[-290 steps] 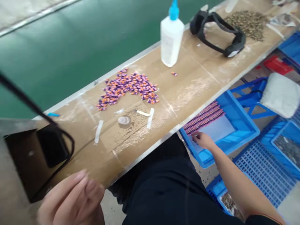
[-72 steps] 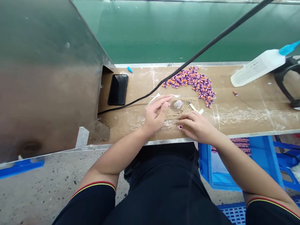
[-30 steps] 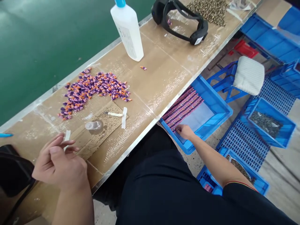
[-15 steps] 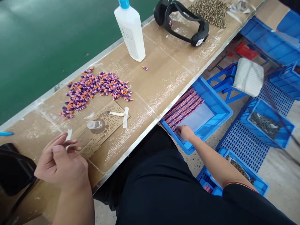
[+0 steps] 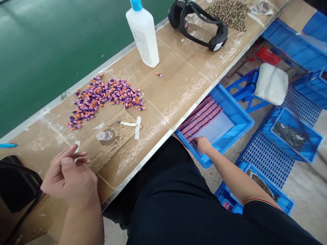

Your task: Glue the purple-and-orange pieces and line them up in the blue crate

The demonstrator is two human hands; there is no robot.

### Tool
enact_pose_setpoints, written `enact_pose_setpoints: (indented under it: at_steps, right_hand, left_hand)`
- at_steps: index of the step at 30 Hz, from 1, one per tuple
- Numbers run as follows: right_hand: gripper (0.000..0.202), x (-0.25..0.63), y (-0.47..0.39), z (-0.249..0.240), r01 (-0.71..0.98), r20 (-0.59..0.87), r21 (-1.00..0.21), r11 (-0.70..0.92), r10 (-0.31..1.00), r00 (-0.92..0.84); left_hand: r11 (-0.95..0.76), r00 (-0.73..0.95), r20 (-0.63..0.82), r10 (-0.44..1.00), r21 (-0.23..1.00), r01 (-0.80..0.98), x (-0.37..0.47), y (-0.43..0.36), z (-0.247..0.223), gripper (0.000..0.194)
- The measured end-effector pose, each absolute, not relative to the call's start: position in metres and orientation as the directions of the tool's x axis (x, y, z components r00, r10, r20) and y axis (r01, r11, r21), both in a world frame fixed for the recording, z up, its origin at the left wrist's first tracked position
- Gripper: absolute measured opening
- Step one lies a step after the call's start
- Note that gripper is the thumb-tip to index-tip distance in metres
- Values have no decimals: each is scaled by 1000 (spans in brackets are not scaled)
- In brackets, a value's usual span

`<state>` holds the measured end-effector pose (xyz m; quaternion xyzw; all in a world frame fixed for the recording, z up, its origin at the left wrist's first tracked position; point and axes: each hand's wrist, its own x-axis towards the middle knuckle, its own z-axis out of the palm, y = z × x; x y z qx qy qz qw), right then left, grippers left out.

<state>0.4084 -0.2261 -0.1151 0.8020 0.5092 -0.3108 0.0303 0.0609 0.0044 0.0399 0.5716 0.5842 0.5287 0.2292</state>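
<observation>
My left hand [image 5: 73,173] hovers over the near left of the table, fingers loosely apart with nothing visible in them. Closest to it is a piece of cardboard [image 5: 112,149], taped down, bearing a small clear container [image 5: 105,135] and a thin brush with a whitish handle [image 5: 128,124]. Behind lies a pile of tiny purple, pink and orange figures [image 5: 89,98]. My right hand [image 5: 202,144] reaches into a blue bin [image 5: 237,132], fingers closed at the near end of neat rows of similar small pieces [image 5: 201,117]. Its fingertips hide whatever they hold.
A white bottle with a blue cap [image 5: 144,37] stands at the table's far edge. Beyond it are a black headset [image 5: 218,35] and a heap of brownish-gold pieces [image 5: 227,13]. A black object with a cable [image 5: 17,183] sits left. A blue stool [image 5: 245,85] and more bins stand right.
The whole view has shifted very slightly. Both hands keep nearly the same pose, and nothing on the table or in the bin has visibly moved.
</observation>
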Motion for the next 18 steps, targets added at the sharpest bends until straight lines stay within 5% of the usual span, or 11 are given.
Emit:
enact_pose_setpoints:
  at_steps: [3,18]
  right_hand:
    - [25,408,-226,-117,827,-565,-263,-497,774,285]
    - [40,405,-221,-108,812,-667,-238,-533,698,263]
  left_hand:
    - [-232,-390,373,842,902,363,73,5,39,34]
    - [-294,-315,402,860,894,337,66,6,33,34]
